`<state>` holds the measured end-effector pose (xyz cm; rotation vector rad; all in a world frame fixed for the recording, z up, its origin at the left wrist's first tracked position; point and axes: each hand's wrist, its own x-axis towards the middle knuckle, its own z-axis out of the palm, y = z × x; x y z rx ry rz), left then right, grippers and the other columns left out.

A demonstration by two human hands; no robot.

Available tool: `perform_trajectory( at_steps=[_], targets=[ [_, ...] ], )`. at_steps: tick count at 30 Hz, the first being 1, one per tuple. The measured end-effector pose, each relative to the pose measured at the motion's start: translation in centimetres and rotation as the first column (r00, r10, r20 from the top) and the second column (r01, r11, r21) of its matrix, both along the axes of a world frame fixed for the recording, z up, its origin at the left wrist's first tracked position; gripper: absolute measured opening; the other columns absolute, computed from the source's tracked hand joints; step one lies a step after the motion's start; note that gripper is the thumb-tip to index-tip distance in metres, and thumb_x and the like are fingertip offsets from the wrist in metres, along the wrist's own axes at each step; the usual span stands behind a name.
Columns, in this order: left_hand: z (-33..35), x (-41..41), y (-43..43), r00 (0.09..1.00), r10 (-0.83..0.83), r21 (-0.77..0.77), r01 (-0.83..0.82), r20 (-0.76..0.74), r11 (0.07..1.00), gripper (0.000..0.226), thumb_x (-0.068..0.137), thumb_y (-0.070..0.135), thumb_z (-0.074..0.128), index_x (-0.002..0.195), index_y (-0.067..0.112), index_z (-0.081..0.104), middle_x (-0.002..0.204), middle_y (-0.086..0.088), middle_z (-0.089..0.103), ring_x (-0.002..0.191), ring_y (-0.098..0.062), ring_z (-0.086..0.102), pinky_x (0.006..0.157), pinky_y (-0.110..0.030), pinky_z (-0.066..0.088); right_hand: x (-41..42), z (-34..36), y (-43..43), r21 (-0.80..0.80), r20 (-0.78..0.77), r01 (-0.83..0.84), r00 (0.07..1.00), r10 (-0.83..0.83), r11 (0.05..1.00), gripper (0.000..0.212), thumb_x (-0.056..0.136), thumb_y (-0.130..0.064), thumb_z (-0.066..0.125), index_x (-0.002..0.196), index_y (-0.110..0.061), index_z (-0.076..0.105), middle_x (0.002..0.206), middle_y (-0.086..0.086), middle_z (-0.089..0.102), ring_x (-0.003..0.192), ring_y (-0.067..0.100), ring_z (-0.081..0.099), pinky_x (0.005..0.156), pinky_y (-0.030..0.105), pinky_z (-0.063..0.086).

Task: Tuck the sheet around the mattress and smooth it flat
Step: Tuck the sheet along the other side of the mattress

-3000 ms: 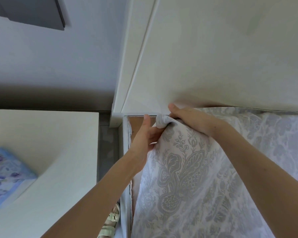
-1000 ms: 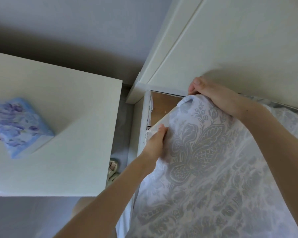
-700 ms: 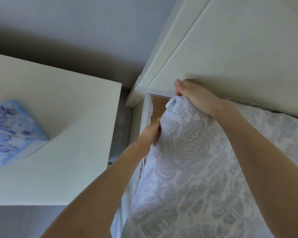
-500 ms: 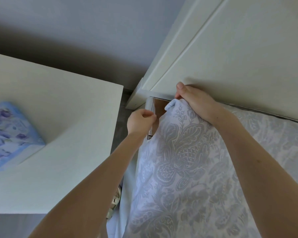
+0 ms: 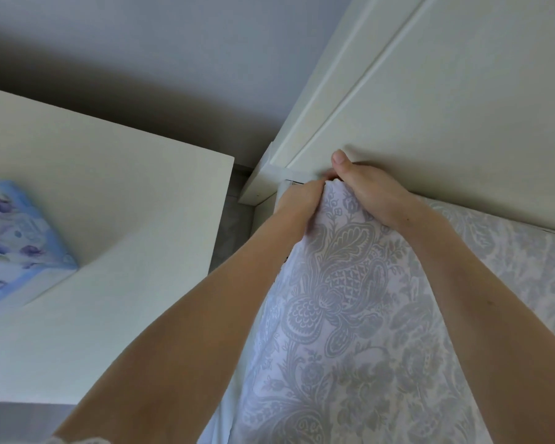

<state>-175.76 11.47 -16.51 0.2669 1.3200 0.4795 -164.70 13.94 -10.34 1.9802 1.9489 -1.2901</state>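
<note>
A white sheet with a grey floral pattern (image 5: 340, 299) covers the mattress at the corner by the cream headboard (image 5: 462, 107). My right hand (image 5: 372, 193) grips the sheet's corner on top, thumb up against the headboard. My left hand (image 5: 302, 203) reaches to the same corner from the side, fingers curled into the fabric at the mattress edge; its fingertips are hidden behind the sheet. Both hands meet at the corner.
A cream bedside table (image 5: 109, 235) stands left of the bed, with a blue floral box (image 5: 10, 248) on its left part. A narrow gap of grey floor (image 5: 231, 225) lies between table and bed. The grey wall (image 5: 157, 59) is behind.
My left hand moved from the bed frame edge up to the sheet corner and took hold beside my right hand. The open wooden gap at the corner is now covered.
</note>
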Motion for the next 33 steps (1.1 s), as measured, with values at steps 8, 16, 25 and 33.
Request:
perform_trajectory(
  at_steps=[8, 16, 25, 33],
  targets=[
    [-2.4, -0.5, 0.6, 0.997, 0.069, -0.126, -0.066, 0.018, 0.990, 0.023, 0.088, 0.024, 0.056, 0.068, 0.013, 0.051, 0.066, -0.002, 0.050, 0.060, -0.017, 0.045, 0.061, -0.027, 0.041, -0.1, -1.9, -5.0, 0.595, -0.057, 0.153, 0.987, -0.149, 0.789, 0.052, 0.092, -0.046, 0.027, 0.109, -0.012, 0.063, 0.094, -0.008, 0.067, 0.095, 0.022, 0.062, 0.092, 0.043, 0.045],
    [-4.6, -4.4, 0.8, 0.944, 0.280, -0.293, -0.221, 0.176, 0.930, 0.046, 0.100, 0.035, 0.031, 0.098, -0.003, 0.057, 0.092, -0.016, 0.061, 0.087, -0.026, 0.058, 0.069, -0.036, 0.050, -0.3, -7.8, -4.3, 0.635, -0.162, 0.222, 0.975, -0.153, 0.740, 0.044, 0.089, -0.042, 0.040, 0.099, -0.003, 0.059, 0.089, -0.003, 0.062, 0.088, 0.030, 0.060, 0.083, 0.046, 0.047],
    [-1.4, -4.1, -1.7, 0.922, 0.019, 0.361, 0.132, -0.386, 0.923, 0.029, 0.091, 0.034, 0.050, 0.069, 0.017, 0.055, 0.075, -0.004, 0.056, 0.073, -0.019, 0.051, 0.069, -0.032, 0.045, -0.1, -7.6, -4.3, 0.563, -0.214, 0.275, 0.959, -0.184, 0.779, 0.038, 0.090, -0.040, 0.043, 0.096, -0.006, 0.059, 0.085, -0.004, 0.062, 0.085, 0.023, 0.058, 0.080, 0.040, 0.046],
    [2.8, 3.0, -4.0, 0.689, 0.078, 0.687, 0.696, -0.721, 0.207, 0.026, 0.082, 0.020, 0.045, 0.080, 0.007, 0.067, 0.082, -0.006, 0.066, 0.077, -0.026, 0.060, 0.076, -0.021, 0.039, 6.2, -1.0, -8.3, 0.380, -0.490, 0.751, 0.658, -0.571, 0.539, 0.024, 0.098, -0.027, 0.045, 0.098, -0.013, 0.065, 0.088, -0.007, 0.065, 0.083, -0.001, 0.057, 0.079, 0.014, 0.044]
  ],
)
